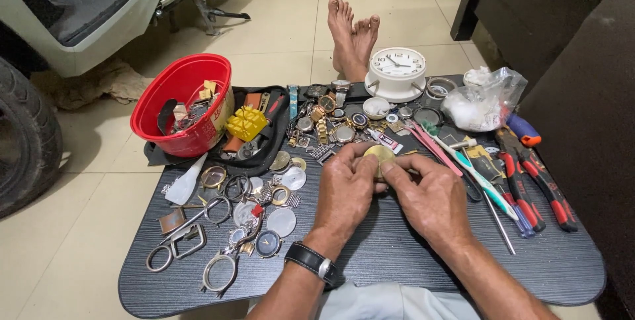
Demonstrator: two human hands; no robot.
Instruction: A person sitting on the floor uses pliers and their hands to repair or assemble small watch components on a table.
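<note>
Both hands meet at the centre of the frame over the dark bench [397, 260]: the left hand [345, 191] and the right hand [430, 196] together pinch a small round gold watch case [380, 156] between thumbs and fingertips (its face is turned away). A red bucket [184, 103] sits upper left, a white alarm clock [397, 72] upper centre, red-handled pliers [539, 181] at right

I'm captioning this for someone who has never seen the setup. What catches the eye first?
Both hands, left hand and right hand, pinch a round gold watch case at the centre of the dark tray table. A red bucket sits far left, a white alarm clock at the far edge, with red-handled pliers right.
</note>
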